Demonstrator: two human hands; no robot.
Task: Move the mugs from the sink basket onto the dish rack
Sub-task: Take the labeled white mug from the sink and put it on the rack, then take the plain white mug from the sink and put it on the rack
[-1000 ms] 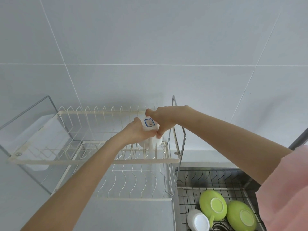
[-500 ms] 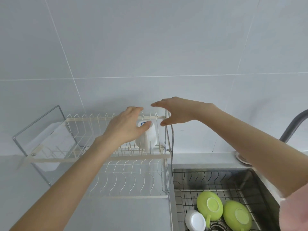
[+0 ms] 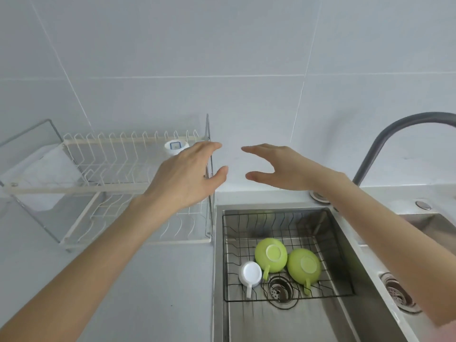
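Mugs (image 3: 271, 254) in sink basket (image 3: 230, 245), hands empty

White mug (image 3: 175, 148) on the dish rack (image 3: 103, 166): only upturned base shows, body hidden behind the left hand (image 3: 188, 177). Faucet (image 3: 385, 141) spout cut off at 3 o'clock edge. Second sink (image 3: 429, 224) cut at same edge. Both forearms run out at 6 o'clock.
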